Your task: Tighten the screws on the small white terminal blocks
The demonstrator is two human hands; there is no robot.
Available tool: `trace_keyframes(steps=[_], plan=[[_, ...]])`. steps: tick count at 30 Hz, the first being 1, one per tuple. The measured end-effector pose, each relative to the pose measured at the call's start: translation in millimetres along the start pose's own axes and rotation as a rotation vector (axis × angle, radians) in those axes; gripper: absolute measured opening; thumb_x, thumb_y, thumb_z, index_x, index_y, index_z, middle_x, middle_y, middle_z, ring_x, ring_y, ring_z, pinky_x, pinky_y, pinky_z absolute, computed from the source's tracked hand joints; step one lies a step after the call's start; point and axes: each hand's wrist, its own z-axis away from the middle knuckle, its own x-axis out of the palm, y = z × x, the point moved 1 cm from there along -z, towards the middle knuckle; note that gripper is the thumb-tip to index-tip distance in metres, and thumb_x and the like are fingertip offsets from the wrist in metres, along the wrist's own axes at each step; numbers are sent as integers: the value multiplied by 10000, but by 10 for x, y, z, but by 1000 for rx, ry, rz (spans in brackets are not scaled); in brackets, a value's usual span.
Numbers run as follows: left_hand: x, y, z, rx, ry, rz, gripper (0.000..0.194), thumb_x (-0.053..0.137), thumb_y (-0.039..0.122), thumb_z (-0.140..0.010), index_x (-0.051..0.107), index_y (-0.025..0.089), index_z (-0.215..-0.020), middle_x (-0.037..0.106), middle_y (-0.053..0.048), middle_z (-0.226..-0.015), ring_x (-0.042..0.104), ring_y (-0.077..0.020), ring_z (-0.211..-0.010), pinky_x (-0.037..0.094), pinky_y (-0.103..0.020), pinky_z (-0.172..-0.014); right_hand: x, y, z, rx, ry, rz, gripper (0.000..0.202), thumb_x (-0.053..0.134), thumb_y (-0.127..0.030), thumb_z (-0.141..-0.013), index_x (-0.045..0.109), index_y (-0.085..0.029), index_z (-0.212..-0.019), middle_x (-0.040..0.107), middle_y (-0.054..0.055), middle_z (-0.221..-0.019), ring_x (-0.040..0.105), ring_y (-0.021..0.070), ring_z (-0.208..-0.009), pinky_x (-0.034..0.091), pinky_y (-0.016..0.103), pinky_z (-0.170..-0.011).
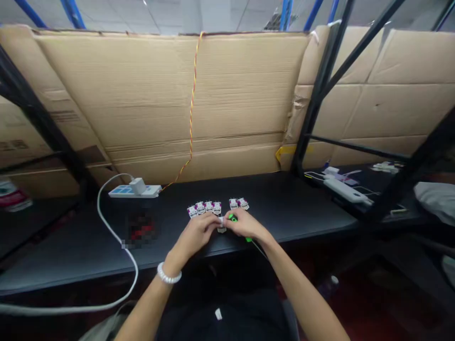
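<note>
My left hand (199, 232) pinches a small white part (222, 224) near the table's front edge. My right hand (245, 224) meets it from the other side, its fingertips closed at the same part. Tucked in my right hand is a green-and-black-handled screwdriver (232, 218), its thin shaft trailing back toward my body. Just beyond my left hand several similar white parts with purple sides (208, 207) stand in a row. Two more white parts (238, 203) sit beyond my right hand. Fingers hide most of the held part.
A white power strip (117, 191) with a plugged-in adapter lies at the back left, its white cable (106, 225) looping over the table's front edge. A dark and red blurred item (142, 230) lies left. Cardboard (170, 94) walls the back; a black post (313, 113) rises at right.
</note>
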Motion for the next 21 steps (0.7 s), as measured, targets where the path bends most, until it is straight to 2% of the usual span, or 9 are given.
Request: trace_keyframes(steps=[2,11,15,21], plan=[[21,-24,9,16,9,-28,219,534,124,-1032,736,202,-999,775,-64,-989,740,-219,-924,584,-347,-889,-2,12,-4,27,-29,-7,137,644,-225,-914,735,-158,-836,525,-65,-491,473,90,-434,366,195,-457],[113,-105,32,-84,-35,-47,192,511,144,-1054,689,207,-1018,759,-54,-995,730,-228,-929,585,-358,-889,-35,13,16,31,-75,34,167,662,-290,-947,737,-164,-866,535,-59,-508,498,95,-453,374,195,-477],[138,-104,27,-32,-46,-72,192,495,140,-1055,666,201,-995,713,-72,-1028,693,-232,-972,592,-374,-919,-32,23,20,-5,-43,87,158,656,-246,-937,744,-158,-839,629,-21,-626,527,101,-553,395,206,-556],[174,-161,51,11,-22,-123,187,498,144,-1057,674,191,-1012,698,-133,-1299,667,-279,-1240,561,-489,-1110,-1,74,-13,-63,-20,141,129,666,-221,-913,762,-171,-843,770,42,-867,637,160,-779,451,234,-701]])
